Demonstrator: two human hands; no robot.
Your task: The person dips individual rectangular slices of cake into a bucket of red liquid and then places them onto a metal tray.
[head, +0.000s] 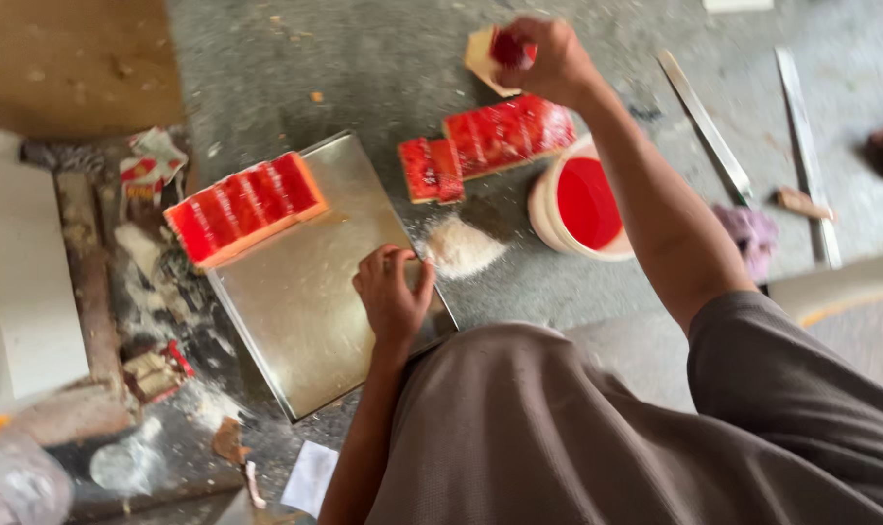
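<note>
head view, near to far. left grip rests curled on the near-right edge of the metal sheet, fingers bent on the plate, maybe w/ a pale bit under the thumb; can't tell if it grasps anything. just right of that grip, touching distance, sits a sawdust pile on the floor. up-left of it, across the sheet, a red-faced block row lies on the sheet's far corner, long axis slanting up to the right. further out, right of the left grip, a bucket of red paint; just behind it two more red blocks, long axis same slant. farthest: right grip, clenched on a small pale block w/ a red-stained end, held up above the floor, past the red blocks. right hand is nearer the bucket & those blocks; left is nearer the sheet row. metal strips lie off to the right of the right forearm.
</note>
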